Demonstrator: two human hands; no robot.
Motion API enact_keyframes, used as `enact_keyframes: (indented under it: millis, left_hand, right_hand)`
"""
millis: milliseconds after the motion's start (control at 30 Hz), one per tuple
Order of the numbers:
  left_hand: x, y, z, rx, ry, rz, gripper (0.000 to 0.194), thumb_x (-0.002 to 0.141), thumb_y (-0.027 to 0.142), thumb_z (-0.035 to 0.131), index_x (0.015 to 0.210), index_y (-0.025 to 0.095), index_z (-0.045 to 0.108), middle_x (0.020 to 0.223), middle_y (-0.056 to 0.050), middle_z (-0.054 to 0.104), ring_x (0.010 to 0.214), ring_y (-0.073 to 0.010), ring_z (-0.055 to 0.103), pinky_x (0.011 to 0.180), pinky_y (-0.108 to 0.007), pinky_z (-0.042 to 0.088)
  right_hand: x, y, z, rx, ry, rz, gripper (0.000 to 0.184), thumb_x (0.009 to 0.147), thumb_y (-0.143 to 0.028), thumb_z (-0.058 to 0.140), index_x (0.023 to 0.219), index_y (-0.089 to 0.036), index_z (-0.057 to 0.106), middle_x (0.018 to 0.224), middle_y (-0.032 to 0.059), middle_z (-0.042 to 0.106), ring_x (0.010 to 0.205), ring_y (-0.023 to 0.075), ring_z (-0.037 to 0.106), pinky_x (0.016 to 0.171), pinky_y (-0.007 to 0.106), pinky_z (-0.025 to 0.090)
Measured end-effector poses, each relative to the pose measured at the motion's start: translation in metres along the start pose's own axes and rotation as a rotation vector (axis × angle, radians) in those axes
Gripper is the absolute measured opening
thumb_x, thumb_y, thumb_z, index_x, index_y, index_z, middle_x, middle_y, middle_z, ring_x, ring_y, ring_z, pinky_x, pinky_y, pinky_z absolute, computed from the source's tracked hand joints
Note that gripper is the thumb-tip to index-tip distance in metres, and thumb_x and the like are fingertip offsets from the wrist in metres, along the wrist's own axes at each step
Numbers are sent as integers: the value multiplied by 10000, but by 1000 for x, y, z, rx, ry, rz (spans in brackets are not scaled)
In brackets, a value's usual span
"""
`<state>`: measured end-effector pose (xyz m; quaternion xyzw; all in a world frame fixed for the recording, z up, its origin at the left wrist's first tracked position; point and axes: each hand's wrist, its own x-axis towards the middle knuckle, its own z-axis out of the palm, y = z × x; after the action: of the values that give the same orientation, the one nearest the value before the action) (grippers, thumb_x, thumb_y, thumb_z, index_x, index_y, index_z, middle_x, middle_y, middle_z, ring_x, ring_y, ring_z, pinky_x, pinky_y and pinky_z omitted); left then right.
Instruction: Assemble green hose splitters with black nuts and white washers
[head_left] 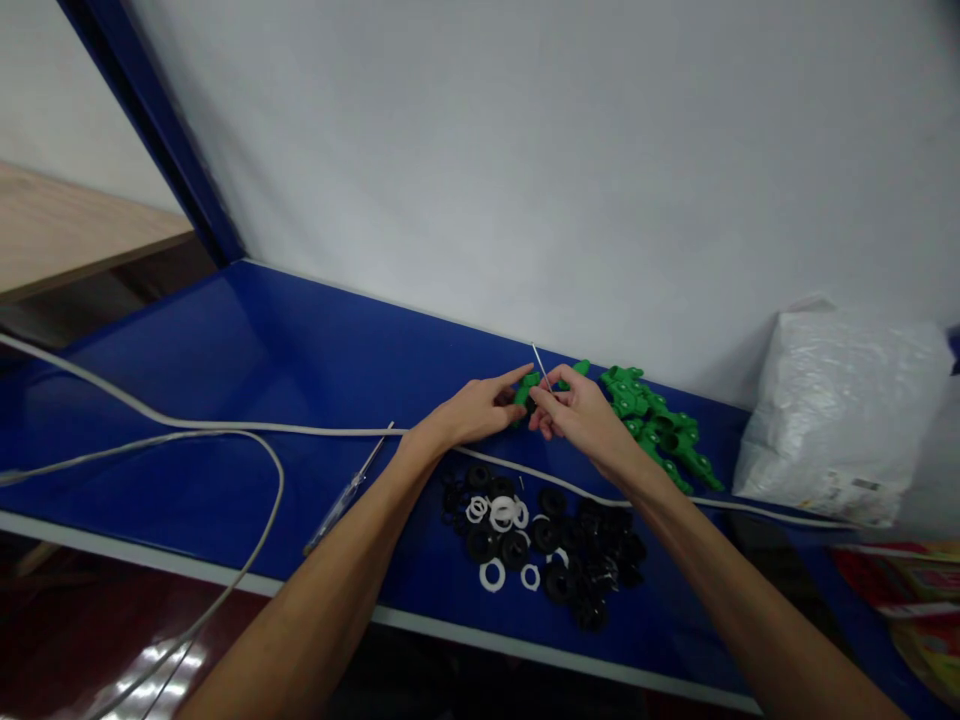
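My left hand (480, 408) is closed on a small green plastic part (528, 386), gripping it between thumb and fingers on the blue table (315, 350). Facing it, my right hand (574, 405) pinches a thin metal rod (539, 362) that points up and away; its lower end is hidden by the fingers. A dark bit shows between the green part and the right fingertips, too small to name. Just behind the right hand lies another green piece (576, 372). More green plastic parts (652, 420) are heaped to the right, several with round openings.
Black rings (481, 545), white rings (492, 575) and small black pieces (600, 545) lie nearer me between my forearms. A clear-handled screwdriver (341, 505) rests at left. A pale cable (300, 429) crosses the table under my arms. A white wrapped package (836, 410) stands at right.
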<state>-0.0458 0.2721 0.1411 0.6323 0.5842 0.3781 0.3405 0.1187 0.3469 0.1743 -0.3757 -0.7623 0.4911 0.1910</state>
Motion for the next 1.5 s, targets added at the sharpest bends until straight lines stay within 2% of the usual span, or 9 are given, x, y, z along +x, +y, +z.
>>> enact_keyframes:
  millis: [100,233,367,533,633,733,833,933,1500]
  left_hand:
    - [-1,0,1,133,1,23,804,832,321,656,1582,165,412,1035,-79,674,908,-223,630,856,-359,517]
    - [-1,-5,4,260,67,64,671,823,352,694,1455,158,576,1033,-84,627,915,-224,621,875,-361,525]
    - [0,-6,4,280,55,51,544,813,259,705,1346,160,661,1043,-80,645,914,-210,628,902,-348,517]
    - [0,-6,1,217,79,74,508,828,441,756,1263,188,690,1076,-75,674,935,-215,634,876,-352,503]
    - [1,-8,2,193,94,75,402,833,432,758,1161,207,708,1028,-48,695,862,-190,629,806,-331,492]
    - [2,-8,3,184,108,76,324,824,396,767,1076,200,714,992,-36,707,801,-171,614,759,-318,479]
    - [2,-7,3,167,122,70,286,800,358,784,1017,188,708,972,-33,709,793,-167,609,741,-309,470]
    - [1,-5,2,152,130,55,242,787,321,785,961,180,692,941,-27,701,776,-162,600,717,-298,458]
    - [0,-3,2,138,123,57,195,781,278,783,886,181,650,872,-9,656,771,-160,573,717,-291,443]
  right_hand:
    - [-1,-3,1,22,-46,38,246,876,-404,635,896,-242,451,582,-3,673,451,128,545,458,245,364]
    - [-8,-15,-7,32,-106,64,280,856,-441,676,914,-223,510,587,-2,659,467,133,549,452,249,372]
    - [-18,-25,-36,-21,-116,31,191,883,-347,642,989,-193,605,669,17,683,512,125,560,463,251,404]
    - [-27,-22,-78,-172,-147,-61,351,881,-333,628,1196,-179,644,819,55,739,564,143,607,482,265,463]
    - [-31,-18,-89,-256,-168,-95,276,892,-351,608,1132,-215,617,889,55,775,520,138,594,461,268,460]
    - [-31,-22,-90,-435,-111,-199,125,891,-332,611,965,-235,636,842,37,782,615,173,672,542,284,504]
    - [-30,-31,-87,-642,-42,-339,124,890,-309,633,933,-244,729,874,41,792,756,216,731,687,336,544]
    - [-28,-40,-82,-759,-47,-420,147,878,-256,648,944,-257,780,904,42,801,698,207,711,647,346,518]
    - [-20,-45,-75,-906,-103,-593,199,892,-193,601,934,-249,787,844,56,768,680,192,668,611,334,470]
